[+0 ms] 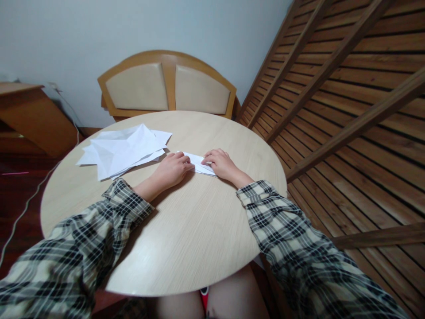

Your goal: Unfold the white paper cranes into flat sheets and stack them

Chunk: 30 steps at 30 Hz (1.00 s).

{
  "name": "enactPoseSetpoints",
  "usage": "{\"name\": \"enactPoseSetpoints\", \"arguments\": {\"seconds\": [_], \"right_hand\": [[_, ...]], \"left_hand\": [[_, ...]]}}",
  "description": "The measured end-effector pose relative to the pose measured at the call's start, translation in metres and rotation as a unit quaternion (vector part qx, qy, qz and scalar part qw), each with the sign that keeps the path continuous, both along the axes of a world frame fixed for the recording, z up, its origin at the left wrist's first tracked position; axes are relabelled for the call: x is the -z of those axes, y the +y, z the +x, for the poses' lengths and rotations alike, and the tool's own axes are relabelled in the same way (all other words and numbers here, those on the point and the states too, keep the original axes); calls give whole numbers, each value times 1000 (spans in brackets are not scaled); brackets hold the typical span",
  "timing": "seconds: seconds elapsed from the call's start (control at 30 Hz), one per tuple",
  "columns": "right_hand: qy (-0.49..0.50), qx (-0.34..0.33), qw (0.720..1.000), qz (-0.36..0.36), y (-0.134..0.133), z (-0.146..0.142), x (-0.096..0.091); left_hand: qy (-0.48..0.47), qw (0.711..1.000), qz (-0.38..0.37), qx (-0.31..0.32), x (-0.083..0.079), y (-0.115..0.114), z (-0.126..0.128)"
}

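A narrow strip of folded white paper [199, 166] lies on the round table [186, 230] between my two hands. My left hand [175, 168] is closed over its left end, fingers curled and thumb side against the paper. At the other end, my right hand [222, 163] holds the paper, its fingers bent and pressed onto the top. Both palms face down, and the fingertips partly cover the strip's ends. To the left of my left hand rests a loose pile of creased white paper sheets [126, 148], some with pointed corners sticking out.
Behind the table stands a padded wooden headboard-like panel [171, 88] against the wall. A slatted wooden partition [348, 110] slopes along the right side. On the left are a wooden cabinet [36, 119] and a pale cable [25, 208] running down to the floor.
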State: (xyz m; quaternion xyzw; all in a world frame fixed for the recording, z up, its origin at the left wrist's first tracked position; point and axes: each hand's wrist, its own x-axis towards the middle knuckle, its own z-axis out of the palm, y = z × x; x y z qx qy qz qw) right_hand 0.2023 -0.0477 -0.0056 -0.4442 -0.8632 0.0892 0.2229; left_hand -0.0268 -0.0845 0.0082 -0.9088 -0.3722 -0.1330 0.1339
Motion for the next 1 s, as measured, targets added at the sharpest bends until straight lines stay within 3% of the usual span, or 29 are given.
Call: {"name": "enactPoseSetpoints", "arguments": {"seconds": [0.7,1.0], "right_hand": [[28,-44,998,-25,-8,-6,-8],[58,-52,997,-22,-7,-7,-5]], "left_hand": [[-10,996,-49,-71,-2,-4,4],[-3,995,-96,-41,2,-4,3]]}}
